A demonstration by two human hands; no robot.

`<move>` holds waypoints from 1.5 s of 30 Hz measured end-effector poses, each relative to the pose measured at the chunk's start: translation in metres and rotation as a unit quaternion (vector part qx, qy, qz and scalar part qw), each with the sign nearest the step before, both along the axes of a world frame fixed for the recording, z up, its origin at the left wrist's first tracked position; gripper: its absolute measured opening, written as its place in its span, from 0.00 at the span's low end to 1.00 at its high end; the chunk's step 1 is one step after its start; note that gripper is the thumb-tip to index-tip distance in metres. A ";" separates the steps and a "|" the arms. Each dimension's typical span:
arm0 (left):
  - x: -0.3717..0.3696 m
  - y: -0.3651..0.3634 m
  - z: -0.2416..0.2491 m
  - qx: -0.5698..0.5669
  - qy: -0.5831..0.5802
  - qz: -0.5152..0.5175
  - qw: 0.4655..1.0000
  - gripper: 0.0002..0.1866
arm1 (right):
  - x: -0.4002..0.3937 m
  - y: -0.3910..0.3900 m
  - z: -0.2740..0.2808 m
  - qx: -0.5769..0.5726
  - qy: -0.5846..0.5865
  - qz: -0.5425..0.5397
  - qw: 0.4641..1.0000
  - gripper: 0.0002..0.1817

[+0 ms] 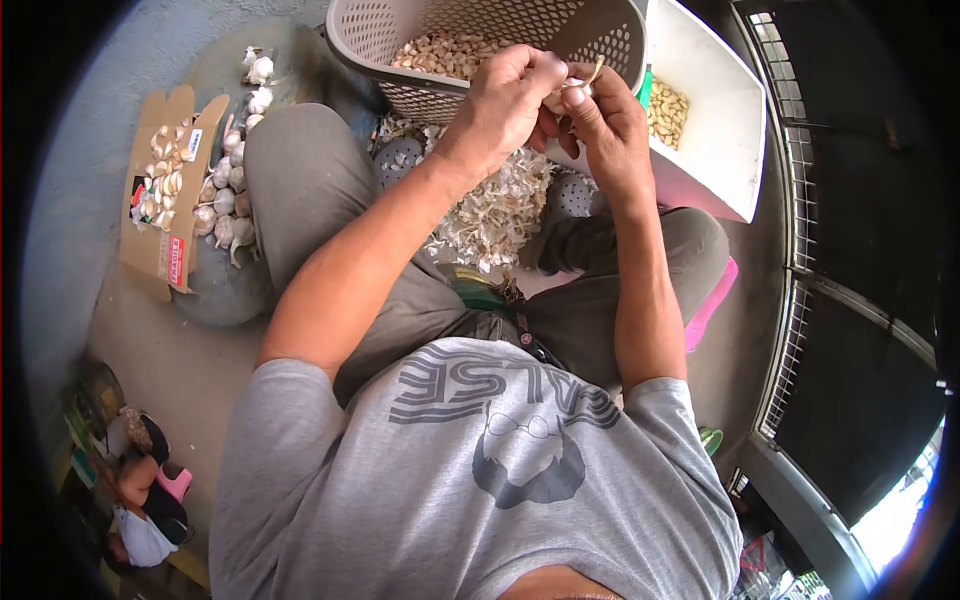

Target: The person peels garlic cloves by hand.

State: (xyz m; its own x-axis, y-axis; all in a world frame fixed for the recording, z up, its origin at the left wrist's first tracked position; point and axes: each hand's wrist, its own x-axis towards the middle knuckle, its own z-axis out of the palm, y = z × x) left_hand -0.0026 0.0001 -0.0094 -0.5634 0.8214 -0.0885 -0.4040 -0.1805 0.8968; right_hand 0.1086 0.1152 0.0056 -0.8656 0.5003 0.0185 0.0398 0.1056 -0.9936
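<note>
In front of the basket, my right hand [615,130] is closed around a garlic bulb [576,85], its thumb lying over the near side. A dry stem sticks up from the bulb. My left hand [505,100] is closed too, its fingers pinched against the bulb's left side; the fingertips are partly hidden. Directly behind the hands stands a grey-brown perforated basket [355,40] with many garlic cloves [445,55] in it. Below them, a heap of papery garlic skins [495,215] lies between my feet.
To the right stands a white container [720,120] holding peeled cloves [667,112]. On the left, an opened cardboard box [150,255] carries loose cloves [165,175], beside several whole garlic bulbs [225,205]. Another person [145,505] is at lower left. A dark barred frame [800,200] runs along the right.
</note>
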 end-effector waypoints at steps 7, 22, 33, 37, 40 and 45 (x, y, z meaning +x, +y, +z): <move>0.002 -0.001 0.005 0.038 -0.120 0.010 0.992 0.12 | 0.009 0.009 -0.003 -0.246 0.086 0.005 0.966 0.17; 0.002 -0.003 -0.001 -0.055 0.080 -0.024 0.995 0.19 | 0.012 0.014 0.002 0.123 -0.043 0.000 0.991 0.19; 0.014 -0.001 -0.014 -0.023 -0.085 -0.039 0.995 0.13 | 0.020 0.014 0.010 0.198 -0.120 0.023 0.973 0.27; 0.013 -0.003 -0.018 -0.038 -0.100 -0.042 0.993 0.13 | 0.020 0.009 0.009 0.203 -0.085 0.033 0.975 0.23; 0.017 -0.003 -0.020 -0.043 -0.160 -0.027 0.986 0.14 | 0.019 -0.018 0.022 0.158 -0.029 0.050 0.986 0.21; 0.012 -0.002 -0.012 -0.054 -0.111 -0.008 0.992 0.16 | 0.016 0.010 0.014 0.124 -0.108 0.004 0.986 0.27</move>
State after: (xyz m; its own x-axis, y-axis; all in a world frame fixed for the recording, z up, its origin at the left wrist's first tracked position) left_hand 0.0091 -0.0019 -0.0210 -0.5069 0.8096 -0.2959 -0.5952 -0.0805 0.7995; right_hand 0.1243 0.1253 0.0199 -0.8663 0.4973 -0.0463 0.2464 0.3449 -0.9057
